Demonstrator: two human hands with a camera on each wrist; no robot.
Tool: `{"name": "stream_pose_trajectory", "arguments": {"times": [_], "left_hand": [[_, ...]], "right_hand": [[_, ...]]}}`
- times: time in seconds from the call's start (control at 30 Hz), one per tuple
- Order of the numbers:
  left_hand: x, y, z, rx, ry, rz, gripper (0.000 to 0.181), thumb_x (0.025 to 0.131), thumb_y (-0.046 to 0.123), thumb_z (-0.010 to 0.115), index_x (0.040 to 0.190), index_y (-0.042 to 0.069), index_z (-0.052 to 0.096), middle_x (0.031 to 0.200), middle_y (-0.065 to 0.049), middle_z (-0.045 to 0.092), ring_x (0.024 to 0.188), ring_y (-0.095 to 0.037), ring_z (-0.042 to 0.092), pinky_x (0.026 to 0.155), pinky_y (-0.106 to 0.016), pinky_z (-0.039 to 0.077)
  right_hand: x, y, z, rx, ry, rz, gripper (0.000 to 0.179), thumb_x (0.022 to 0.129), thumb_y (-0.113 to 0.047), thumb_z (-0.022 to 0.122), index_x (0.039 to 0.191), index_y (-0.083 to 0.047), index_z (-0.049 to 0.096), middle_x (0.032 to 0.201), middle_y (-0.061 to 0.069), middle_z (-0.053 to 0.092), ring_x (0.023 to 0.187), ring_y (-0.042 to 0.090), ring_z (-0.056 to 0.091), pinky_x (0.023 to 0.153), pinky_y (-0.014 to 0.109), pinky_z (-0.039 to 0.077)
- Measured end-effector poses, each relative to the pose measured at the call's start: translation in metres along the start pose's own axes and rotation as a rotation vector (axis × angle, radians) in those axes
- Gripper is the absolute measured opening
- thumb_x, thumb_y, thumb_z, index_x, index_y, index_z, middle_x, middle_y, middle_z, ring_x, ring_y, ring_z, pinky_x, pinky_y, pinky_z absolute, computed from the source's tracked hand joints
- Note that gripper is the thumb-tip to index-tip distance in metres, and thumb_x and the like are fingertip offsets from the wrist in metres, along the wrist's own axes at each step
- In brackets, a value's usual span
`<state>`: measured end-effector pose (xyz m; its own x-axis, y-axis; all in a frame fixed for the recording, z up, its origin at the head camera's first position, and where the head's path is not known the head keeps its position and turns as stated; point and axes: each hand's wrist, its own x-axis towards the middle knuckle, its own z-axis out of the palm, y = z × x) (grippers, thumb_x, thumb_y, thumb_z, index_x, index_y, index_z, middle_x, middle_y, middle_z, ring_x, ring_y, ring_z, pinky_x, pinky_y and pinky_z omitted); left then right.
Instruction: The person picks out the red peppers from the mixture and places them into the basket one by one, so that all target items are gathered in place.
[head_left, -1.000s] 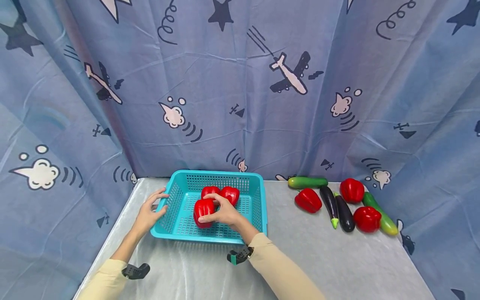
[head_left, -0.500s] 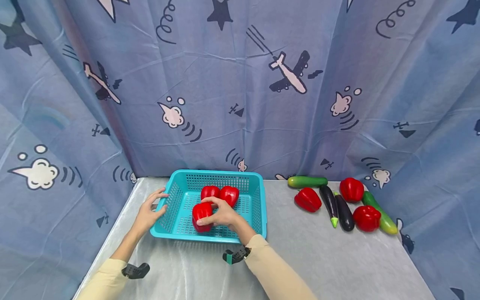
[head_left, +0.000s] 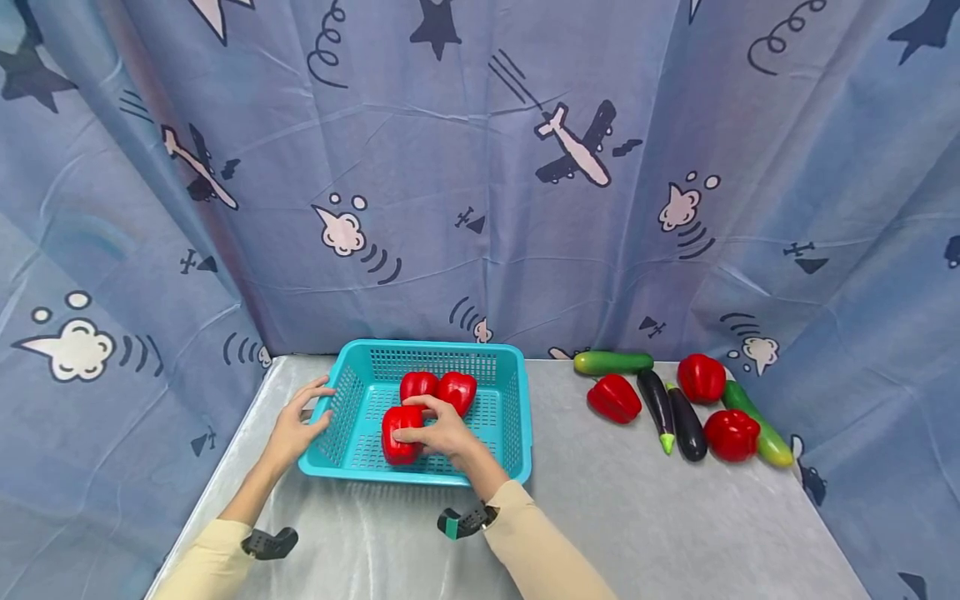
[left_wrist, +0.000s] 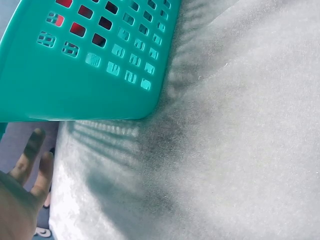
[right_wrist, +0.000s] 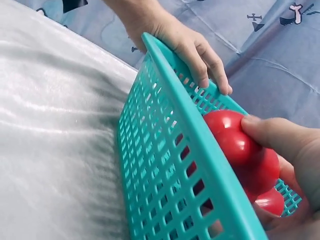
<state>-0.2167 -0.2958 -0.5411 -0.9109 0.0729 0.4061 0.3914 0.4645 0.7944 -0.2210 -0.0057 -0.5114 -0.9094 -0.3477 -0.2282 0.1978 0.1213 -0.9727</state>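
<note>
A turquoise plastic basket (head_left: 420,477) with a mesh of holes stands on the table. My right hand (head_left: 447,432) grips a red bell pepper (head_left: 397,437) inside the basket's front left part, thumb on its near side; in the right wrist view this bell pepper (right_wrist: 237,145) lies close to the front wall. Two more red bell peppers, one on the left (head_left: 417,385) and one on the right (head_left: 457,390), lie behind it in the basket. My left hand (head_left: 294,427) is at the basket's left rim, its fingers spread and fairly straight, fingertips over the edge.
On the table's right side lie a cucumber (head_left: 612,362), a single red bell pepper (head_left: 614,398), an eggplant (head_left: 657,407), another eggplant (head_left: 686,425) and several further vegetables. A blue printed curtain (head_left: 420,275) hangs behind the grey-white table (head_left: 585,508).
My right hand has brought the gripped bell pepper slightly toward me and to the left, opening a gap to the two behind. The left hand stays at the rim.
</note>
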Motion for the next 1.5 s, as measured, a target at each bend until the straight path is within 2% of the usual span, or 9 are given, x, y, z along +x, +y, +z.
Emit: {"name": "stream_pose_trajectory", "arguments": {"times": [0.2,0.5,0.9,1.27,1.5], "left_hand": [[-0.001,0.001,0.000,0.003,0.000,-0.009,0.033,0.090,-0.014,0.065,0.123,-0.009,0.063,0.149,-0.028,0.044,0.132,-0.045,0.043,0.087,-0.011,0.043],[-0.001,0.001,0.000,0.003,-0.005,-0.018,0.033,0.091,-0.014,0.065,0.123,-0.009,0.063,0.149,-0.029,0.043,0.131,-0.045,0.044,0.087,-0.010,0.043],[-0.001,0.003,0.001,-0.008,-0.004,-0.029,0.033,0.090,-0.014,0.065,0.123,-0.008,0.063,0.149,-0.029,0.043,0.129,-0.044,0.045,0.086,-0.012,0.045],[0.000,0.002,0.000,-0.004,-0.009,-0.024,0.034,0.090,-0.015,0.065,0.123,-0.009,0.063,0.149,-0.030,0.043,0.130,-0.045,0.045,0.085,-0.010,0.044],[-0.001,0.004,0.000,-0.007,-0.008,-0.012,0.034,0.090,-0.013,0.067,0.124,-0.007,0.064,0.147,-0.029,0.044,0.129,-0.044,0.047,0.085,-0.012,0.045]], "right_hand": [[-0.004,0.001,0.004,0.026,0.046,0.019,0.059,0.077,-0.010,0.088,0.130,-0.011,0.063,0.120,0.015,0.054,0.115,0.039,0.052,0.079,0.049,0.058],[-0.005,0.005,0.007,0.021,0.060,0.031,0.059,0.076,-0.008,0.089,0.129,-0.009,0.064,0.116,0.014,0.056,0.113,0.039,0.053,0.078,0.052,0.058],[-0.002,0.002,0.018,0.021,0.023,0.031,0.056,0.077,-0.007,0.088,0.127,-0.006,0.064,0.114,0.011,0.058,0.107,0.034,0.057,0.078,0.052,0.058],[0.016,0.006,0.036,0.070,-0.017,0.005,0.049,0.080,-0.009,0.087,0.124,-0.008,0.065,0.113,0.012,0.059,0.104,0.031,0.059,0.076,0.054,0.058],[0.025,0.009,0.043,0.054,-0.057,-0.022,0.055,0.082,-0.011,0.086,0.130,-0.006,0.062,0.119,0.014,0.060,0.109,0.031,0.058,0.077,0.054,0.058]]}}
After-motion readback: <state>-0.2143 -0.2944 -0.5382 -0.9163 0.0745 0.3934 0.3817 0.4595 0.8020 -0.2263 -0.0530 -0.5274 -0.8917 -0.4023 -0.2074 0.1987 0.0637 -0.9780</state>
